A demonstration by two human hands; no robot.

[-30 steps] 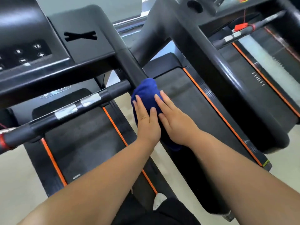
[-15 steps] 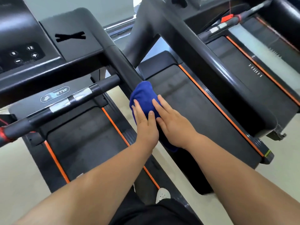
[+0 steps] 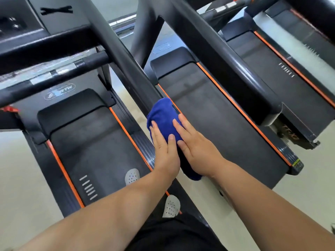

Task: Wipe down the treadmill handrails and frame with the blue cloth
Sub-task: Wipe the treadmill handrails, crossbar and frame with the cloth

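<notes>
Handrail (image 3: 125, 58) black, blue cloth (image 3: 164, 118) draped over it — pale floor (image 3: 18, 178)

Blue cloth (image 3: 163, 118), black handrail (image 3: 119, 57), orange edge stripe (image 3: 126, 131), white perforated shoe (image 3: 171, 208), pale floor (image 3: 18, 169)

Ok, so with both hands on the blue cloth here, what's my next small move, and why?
Probably slide the blue cloth down the handrail toward you. It is draped over the rail partway along, both the left hand and right hand press flat on it, and the rail runs on beneath your wrists, so that lower stretch likely needs wiping.
</notes>
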